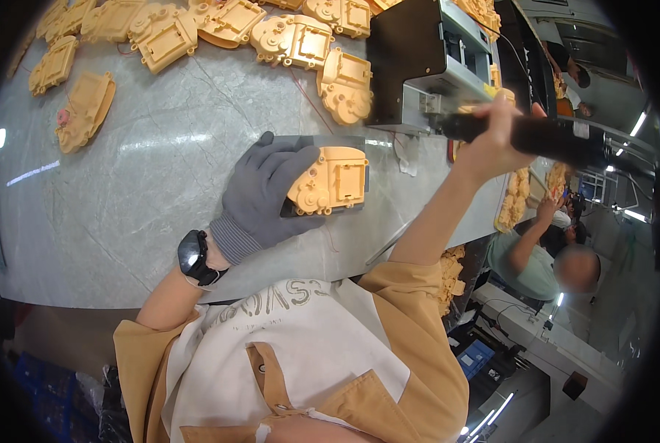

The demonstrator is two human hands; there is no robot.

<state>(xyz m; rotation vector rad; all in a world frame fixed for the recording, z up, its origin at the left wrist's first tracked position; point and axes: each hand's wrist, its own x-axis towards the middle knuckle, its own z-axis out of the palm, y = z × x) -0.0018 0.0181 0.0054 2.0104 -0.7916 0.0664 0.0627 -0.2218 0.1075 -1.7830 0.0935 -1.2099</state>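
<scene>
In the head view, the person's left hand (260, 184), in a grey glove, lies around the left end of a yellow casing (348, 173), its fingers clamped on that end. The casing sits on a dark base (350, 141) near the middle of the worktop (153, 199), its rectangular recess facing up. A black watch (192, 253) is strapped on the left wrist.

The bare right hand (492, 144) is raised at the right, its fingers closed around a black cylindrical tool (562, 140). Both are blurred, and the tool lies well apart from the held casing.

Along the far side, more yellow casings (293, 40) form an uneven row, some touching. One loose casing (86, 111) with a pink part at its left edge lies at the far left. A black and silver machine (403, 59) stands at the far right. Beyond the worktop, at the right, is a co-worker in a pale green shirt (518, 255).
</scene>
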